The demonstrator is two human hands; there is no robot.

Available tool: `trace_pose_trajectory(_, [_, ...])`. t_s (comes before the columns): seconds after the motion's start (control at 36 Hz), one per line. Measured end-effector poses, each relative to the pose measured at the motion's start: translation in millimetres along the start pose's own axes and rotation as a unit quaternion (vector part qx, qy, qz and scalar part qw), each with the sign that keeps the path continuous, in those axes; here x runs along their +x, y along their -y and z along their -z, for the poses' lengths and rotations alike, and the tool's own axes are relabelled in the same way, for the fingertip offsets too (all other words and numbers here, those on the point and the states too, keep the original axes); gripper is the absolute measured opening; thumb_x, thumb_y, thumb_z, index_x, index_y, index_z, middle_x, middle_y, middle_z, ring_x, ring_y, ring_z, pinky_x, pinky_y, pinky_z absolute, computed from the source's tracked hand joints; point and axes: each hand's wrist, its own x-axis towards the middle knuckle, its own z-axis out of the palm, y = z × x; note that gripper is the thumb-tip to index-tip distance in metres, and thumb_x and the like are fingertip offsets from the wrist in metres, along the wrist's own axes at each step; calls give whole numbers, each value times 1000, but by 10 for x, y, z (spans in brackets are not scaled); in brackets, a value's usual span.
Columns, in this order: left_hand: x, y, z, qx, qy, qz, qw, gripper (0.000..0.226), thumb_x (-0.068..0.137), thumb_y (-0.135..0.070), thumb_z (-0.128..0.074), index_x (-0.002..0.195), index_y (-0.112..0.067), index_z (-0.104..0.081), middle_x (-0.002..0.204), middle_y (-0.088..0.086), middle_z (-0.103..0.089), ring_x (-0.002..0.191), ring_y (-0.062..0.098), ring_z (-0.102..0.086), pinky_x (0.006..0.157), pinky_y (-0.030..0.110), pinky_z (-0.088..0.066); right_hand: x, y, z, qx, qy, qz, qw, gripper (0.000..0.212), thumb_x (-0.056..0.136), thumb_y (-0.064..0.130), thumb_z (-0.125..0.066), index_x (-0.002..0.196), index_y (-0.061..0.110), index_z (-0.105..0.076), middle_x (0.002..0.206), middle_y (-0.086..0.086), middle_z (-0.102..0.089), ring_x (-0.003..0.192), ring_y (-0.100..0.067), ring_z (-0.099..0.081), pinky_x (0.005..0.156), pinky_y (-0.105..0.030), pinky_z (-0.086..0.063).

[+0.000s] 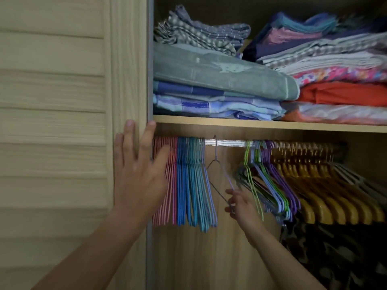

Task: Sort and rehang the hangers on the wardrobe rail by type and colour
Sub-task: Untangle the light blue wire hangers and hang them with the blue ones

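Lilac wire hanger (217, 174), thin and coated: hooked alone on the bare middle stretch of the ribbed metal wardrobe rail (225, 142), tilted, lower corner pinched between thumb and fingertips of the right hand (240, 206). Probably held low to steer the hook along the rail toward its matching colour.

Toward the rail's left end: packed pink wire hangers (170, 181), then blue and teal wire hangers (192, 185), with lilac ones closing the bunch just beside the single hanger. Judged already sorted; the held hanger likely belongs at this bunch's right edge.

Toward the rail's right end: mixed green, lilac and purple wire hangers (266, 185), tangled and blurred, apparently not yet sorted. Beyond them, yellow-brown wooden hangers (326, 195) in one tight row, then a few pale hangers (356, 178) at the far right.

Left hand (140, 170): spread flat, fingers straight, gripping nothing. Fingertips at the wardrobe's left edge and the shelf's front left corner, palm over the pink bunch. Contact with the hangers not determinable; possibly bracing, or keeping the sorted bunch pressed left.

Surroundings: light wooden shelf (272, 123) directly above the rail, carrying folded checked, green, blue and orange linens (219, 80). Louvred pale wood door (54, 122) left of the opening. Dark patterned garment (335, 258) below the wooden hangers.
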Motion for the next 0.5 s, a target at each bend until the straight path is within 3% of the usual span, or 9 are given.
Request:
trace_pose_trajectory(0.14, [6,-8,-10,3,-8,-1,1000,37,76,0,-66,111,-12,-73,160,23,-36,150,54,-18,124,64,-12,-90,-85,-86,-9,16,6,1000,36,109,23,-33,109,14,-67,115,-3,-61,97,-27,-68,74,-19,-53])
trace_pose_trajectory(0.25, [8,-13,-6,-2,-15,0,1000,43,80,0,-64,119,-14,-72,160,23,-35,151,54,-17,124,64,-11,-118,-73,-142,-25,26,10,999,35,108,25,-33,115,20,-67,112,3,-61,95,-21,-68,95,-43,-54])
trace_pose_trajectory(0.42, [10,-12,-10,0,-13,0,1000,44,82,-4,-57,122,-15,-72,160,22,-34,151,54,-16,124,64,-9,-162,-56,-184,-43,43,10,998,36,108,27,-33,124,20,-65,125,5,-61,106,-9,-63,98,-31,-50])
trace_pose_trajectory(0.5, [6,-13,-2,2,-7,0,1000,42,84,-6,-53,121,-15,-72,161,22,-33,151,54,-15,124,64,-10,-235,-20,-132,-71,39,23,996,40,109,32,-34,121,11,-66,112,-2,-64,107,-16,-61,101,-37,-48])
